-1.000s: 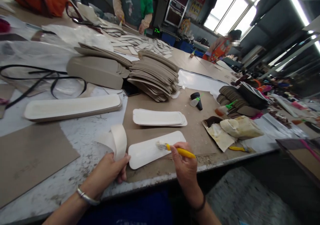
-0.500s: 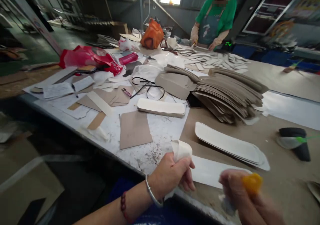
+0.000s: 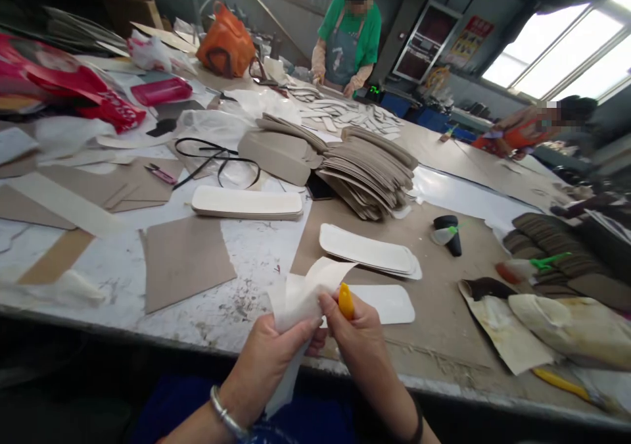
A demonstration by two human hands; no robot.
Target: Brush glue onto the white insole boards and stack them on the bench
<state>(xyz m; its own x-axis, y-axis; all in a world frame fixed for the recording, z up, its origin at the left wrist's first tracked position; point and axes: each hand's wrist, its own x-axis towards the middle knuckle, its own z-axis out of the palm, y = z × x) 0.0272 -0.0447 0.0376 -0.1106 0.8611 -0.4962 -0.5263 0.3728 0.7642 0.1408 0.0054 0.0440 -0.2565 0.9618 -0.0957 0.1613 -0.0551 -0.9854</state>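
My left hand (image 3: pixel 269 352), with a silver bangle at the wrist, grips a thin white strip with translucent paper (image 3: pixel 300 299); one end curls up and the other hangs below the table edge. Against the strip, my right hand (image 3: pixel 359 329) pinches at its edge. That hand also holds a yellow-handled tool (image 3: pixel 346 302), whose working end is hidden. Just behind my right hand a white rounded piece (image 3: pixel 389 302) lies flat on grey-brown board. Beyond it rests a small stack of white rounded pieces (image 3: pixel 369 250).
Grey-brown cut pieces (image 3: pixel 369 168) are piled mid-table. Left of them lie a cream stack (image 3: pixel 246 200), a square board (image 3: pixel 187 260) and pink snips (image 3: pixel 160 173). On the right are a stained glove (image 3: pixel 572 329) and a yellow handle (image 3: pixel 562 383). Co-workers (image 3: pixel 352 36) stand at the far side.
My right hand has moved left to meet the left hand and now pinches the white strip, the yellow-handled tool still in it. The view has swung right.
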